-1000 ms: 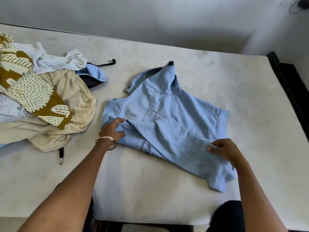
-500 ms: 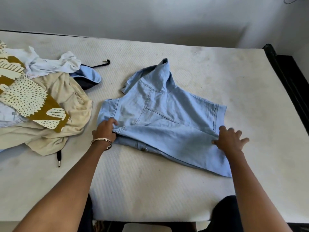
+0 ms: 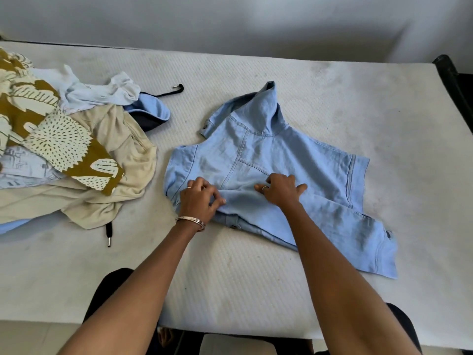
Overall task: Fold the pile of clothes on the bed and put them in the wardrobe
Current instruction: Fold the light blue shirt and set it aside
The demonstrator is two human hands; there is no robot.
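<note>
A light blue denim jacket [image 3: 294, 155] lies spread on the white mattress [image 3: 256, 283], collar pointing to the far side, with one sleeve folded across its lower part toward the right. My left hand [image 3: 198, 201], wearing a bangle, pinches a fold of the jacket at its lower left edge. My right hand [image 3: 281, 190] rests on the middle of the jacket and presses the cloth down. To the left lies the pile of unfolded clothes [image 3: 64, 155]: a beige garment, a mustard patterned cloth, and white and pale blue pieces.
A dark bed frame [image 3: 453, 80] runs along the right edge of the mattress. A black drawstring with a metal tip [image 3: 108, 235] trails from the pile. A grey wall stands behind the bed. My dark-clad knees touch the near edge.
My right hand moved from the jacket's right side to its middle. The folded sleeve now lies flatter across the jacket. My left hand stayed at the lower left edge.
</note>
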